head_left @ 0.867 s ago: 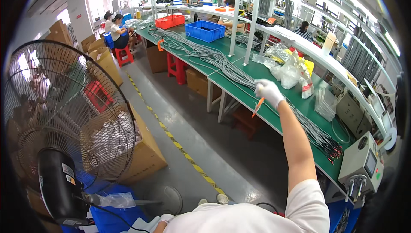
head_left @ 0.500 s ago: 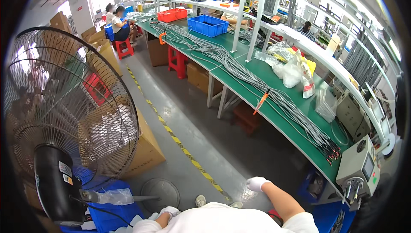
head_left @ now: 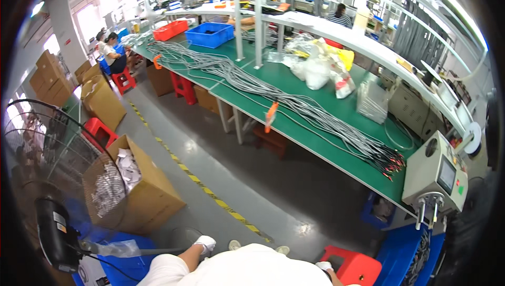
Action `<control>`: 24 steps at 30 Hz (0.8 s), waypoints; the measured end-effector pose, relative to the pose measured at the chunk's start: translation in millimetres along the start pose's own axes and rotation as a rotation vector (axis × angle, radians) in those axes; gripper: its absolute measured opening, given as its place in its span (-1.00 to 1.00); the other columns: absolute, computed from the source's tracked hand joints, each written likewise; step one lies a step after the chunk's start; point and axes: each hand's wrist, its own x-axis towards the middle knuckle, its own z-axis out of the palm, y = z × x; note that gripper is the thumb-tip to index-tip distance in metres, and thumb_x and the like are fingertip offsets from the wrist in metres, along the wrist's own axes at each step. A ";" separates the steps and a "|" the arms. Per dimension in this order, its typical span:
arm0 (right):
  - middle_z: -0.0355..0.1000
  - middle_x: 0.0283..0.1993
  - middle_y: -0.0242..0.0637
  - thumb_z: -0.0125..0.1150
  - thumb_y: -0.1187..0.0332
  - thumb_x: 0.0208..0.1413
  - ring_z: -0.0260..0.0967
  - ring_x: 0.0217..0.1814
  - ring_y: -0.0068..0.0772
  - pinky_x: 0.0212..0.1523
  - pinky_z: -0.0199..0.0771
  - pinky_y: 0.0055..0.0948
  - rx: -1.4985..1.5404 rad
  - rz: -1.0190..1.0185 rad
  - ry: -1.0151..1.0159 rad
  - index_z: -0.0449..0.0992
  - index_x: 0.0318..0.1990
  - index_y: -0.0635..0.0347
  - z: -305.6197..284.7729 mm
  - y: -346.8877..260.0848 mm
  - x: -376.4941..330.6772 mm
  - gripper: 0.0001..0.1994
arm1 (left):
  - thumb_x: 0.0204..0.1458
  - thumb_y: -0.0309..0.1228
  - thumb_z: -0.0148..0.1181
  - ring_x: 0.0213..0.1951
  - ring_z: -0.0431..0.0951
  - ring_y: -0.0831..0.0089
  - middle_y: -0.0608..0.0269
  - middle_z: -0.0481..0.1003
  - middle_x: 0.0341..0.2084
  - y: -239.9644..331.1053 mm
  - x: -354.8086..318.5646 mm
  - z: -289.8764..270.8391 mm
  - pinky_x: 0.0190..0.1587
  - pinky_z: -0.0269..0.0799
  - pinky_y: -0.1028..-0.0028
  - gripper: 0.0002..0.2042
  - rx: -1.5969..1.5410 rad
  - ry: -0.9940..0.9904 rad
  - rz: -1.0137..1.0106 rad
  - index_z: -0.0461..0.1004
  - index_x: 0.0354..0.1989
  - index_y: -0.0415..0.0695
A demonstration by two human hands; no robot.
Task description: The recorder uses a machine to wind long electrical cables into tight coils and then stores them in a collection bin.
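My left hand (head_left: 205, 243), in a white glove, hangs low beside my body, over the grey floor near the fan's pole. Its fingers blend together in the glove, and I cannot tell whether they are curled. My right hand (head_left: 324, 266), also in a white glove, is beside a red plastic stool (head_left: 363, 265) at the lower right. Most of that hand is hidden by my body and the stool edge, so whether it touches the stool is unclear. A long bundle of grey cables (head_left: 294, 99) with black and red ends lies along the green bench (head_left: 315, 144).
At the bench's right end stands a beige machine (head_left: 428, 165) with metal prongs. An orange clamp (head_left: 271, 116) sits at the bench edge. On the left are a black fan (head_left: 55, 233) and an open carton (head_left: 152, 196). Blue bins (head_left: 400, 257) stand under the machine.
My view has turned to the right and shows more of the stool. The right hand has dropped from out in front to beside the stool; the left has moved out from my body.
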 end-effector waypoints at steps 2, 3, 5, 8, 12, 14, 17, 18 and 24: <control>0.54 -0.25 -0.11 -0.08 0.25 0.06 0.51 -0.23 -0.21 -0.23 0.51 -0.22 0.021 0.031 0.024 0.60 -0.31 0.17 26.2 30.7 -17.0 -0.70 | -0.20 -0.43 0.11 -0.42 0.57 0.07 -0.01 0.55 -0.47 79.2 -21.8 -21.2 -0.37 0.47 0.25 -0.84 0.723 -0.034 0.274 0.59 -0.47 -0.18; 0.54 -0.25 -0.11 -0.08 0.25 0.05 0.51 -0.24 -0.21 -0.24 0.51 -0.21 0.036 0.036 0.038 0.60 -0.31 0.17 37.5 40.5 -21.4 -0.70 | -0.20 -0.43 0.11 -0.42 0.57 0.07 -0.01 0.55 -0.47 107.1 -21.7 -28.4 -0.37 0.47 0.25 -0.84 0.734 -0.046 0.277 0.59 -0.47 -0.18; 0.53 -0.26 -0.11 -0.07 0.25 0.04 0.51 -0.25 -0.20 -0.25 0.50 -0.20 0.054 0.036 0.069 0.59 -0.33 0.17 56.1 57.2 -24.6 -0.71 | -0.24 -0.44 0.12 -0.42 0.57 0.03 0.00 0.55 -0.49 146.9 -22.3 -28.2 -0.35 0.48 0.22 -0.85 1.038 -0.058 0.406 0.59 -0.49 -0.17; 0.53 -0.28 -0.10 -0.06 0.25 0.03 0.50 -0.27 -0.20 -0.26 0.49 -0.19 0.060 0.010 0.136 0.58 -0.35 0.17 66.6 76.7 -14.6 -0.72 | -0.26 -0.44 0.13 -0.42 0.56 0.02 0.00 0.55 -0.49 150.8 24.7 -14.8 -0.35 0.48 0.20 -0.86 1.006 -0.039 0.438 0.59 -0.51 -0.16; 0.52 -0.31 -0.10 -0.04 0.24 0.02 0.49 -0.29 -0.19 -0.27 0.48 -0.18 0.071 0.001 0.242 0.57 -0.38 0.16 66.3 107.8 6.2 -0.73 | -0.19 -0.46 0.09 -0.31 0.59 0.07 0.00 0.57 -0.38 230.8 64.0 -11.9 -0.27 0.50 0.23 -0.80 1.221 -0.079 0.550 0.60 -0.40 -0.16; 0.51 -0.32 -0.10 -0.04 0.24 0.01 0.49 -0.30 -0.19 -0.28 0.48 -0.17 0.066 -0.008 0.302 0.57 -0.39 0.16 57.1 125.6 20.6 -0.74 | -0.22 -0.42 0.10 -0.28 0.58 0.07 0.01 0.57 -0.36 277.9 72.8 -17.8 -0.24 0.49 0.25 -0.78 1.251 -0.061 0.614 0.60 -0.38 -0.17; 0.51 -0.34 -0.10 -0.03 0.24 0.00 0.48 -0.31 -0.18 -0.29 0.47 -0.16 0.062 -0.014 0.392 0.56 -0.41 0.16 38.1 149.7 46.4 -0.74 | -0.12 -0.29 0.07 -0.20 0.57 0.10 0.00 0.56 -0.27 349.5 64.3 -48.6 -0.12 0.45 0.19 -0.68 0.694 -0.097 0.375 0.57 -0.22 -0.15; 0.51 -0.34 -0.10 -0.02 0.24 -0.01 0.48 -0.32 -0.18 -0.29 0.47 -0.15 0.054 -0.016 0.423 0.56 -0.42 0.16 24.4 158.4 56.6 -0.75 | -0.09 -0.22 0.04 -0.09 0.52 0.13 0.02 0.52 -0.15 365.6 67.9 -68.1 -0.01 0.39 0.22 -0.61 0.708 -0.103 0.297 0.53 -0.11 -0.13; 0.49 -0.38 -0.09 0.00 0.23 -0.03 0.47 -0.35 -0.17 -0.31 0.45 -0.13 -0.002 -0.013 0.597 0.54 -0.46 0.16 -62.8 216.6 104.4 -0.76 | -0.16 -0.15 0.03 -0.15 0.57 0.15 0.05 0.55 -0.22 440.5 95.9 -337.9 -0.13 0.47 0.23 -0.64 1.115 0.324 0.098 0.60 -0.26 -0.04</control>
